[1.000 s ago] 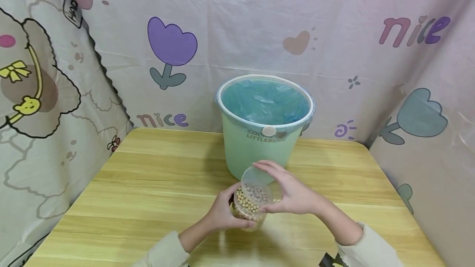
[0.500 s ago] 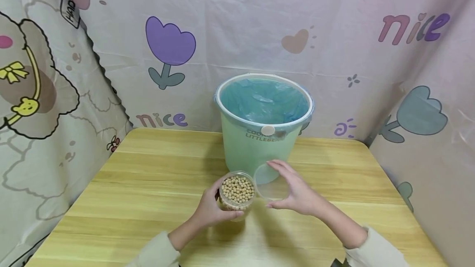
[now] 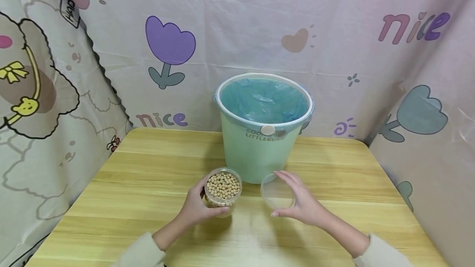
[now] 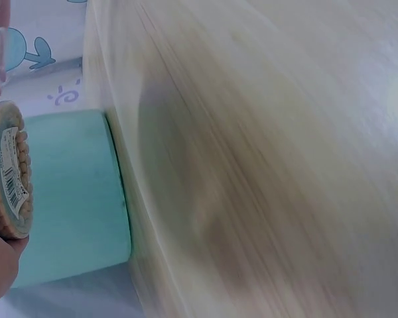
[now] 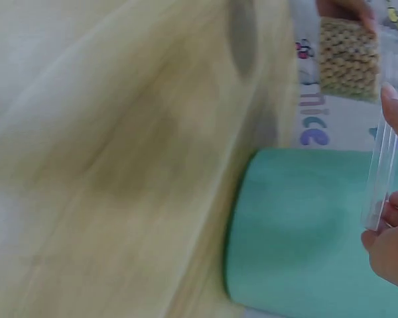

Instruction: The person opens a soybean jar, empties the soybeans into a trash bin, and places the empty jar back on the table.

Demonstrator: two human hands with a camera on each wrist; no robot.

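My left hand [image 3: 196,204] grips a clear plastic jar [image 3: 223,190] around its side. Pale round beans, probably soybeans [image 3: 224,185], fill it almost to the brim, and its mouth is uncovered. In the left wrist view a barcode label [image 4: 12,171] shows on the jar's underside, which is lifted off the table. My right hand [image 3: 306,204] pinches a clear round lid [image 3: 277,192] by its edge, between thumb and fingers. The lid stands tilted, apart from the jar and to its right. Edge-on, the lid [image 5: 383,173] also appears in the right wrist view.
A pale green bucket [image 3: 256,155] stands behind both hands near the back of the wooden table [image 3: 156,184]. A thin blue plastic bag [image 3: 265,102] lines it, folded over the white rim. Printed cloth [image 3: 237,24] hangs behind and along the sides.
The lid has come off the jar. My left hand has carried the jar leftward, while my right hand has moved the lid right and slightly down.
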